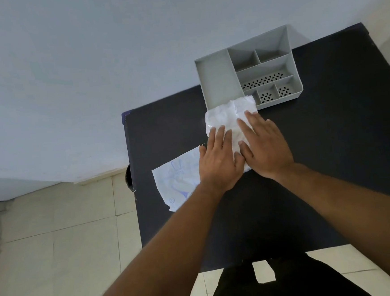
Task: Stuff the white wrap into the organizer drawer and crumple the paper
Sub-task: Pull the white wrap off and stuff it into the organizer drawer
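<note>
A crinkled white wrap [226,117] lies flat on the dark table [328,137], its far edge touching the front of the grey organizer [219,80]. My left hand [218,160] and my right hand [263,144] both press palm-down on the wrap's near half, fingers spread and thumbs close together. A sheet of paper [178,179] with blue drawing lies to the left, partly under my left hand. The organizer has several compartments, all bare; some have perforated floors. No drawer front is visible.
The table's left edge [130,171] runs close to the paper, with tiled floor [56,240] beyond it. A pale wall [89,62] stands behind the organizer. My dark-clothed legs [282,285] show below the table's near edge.
</note>
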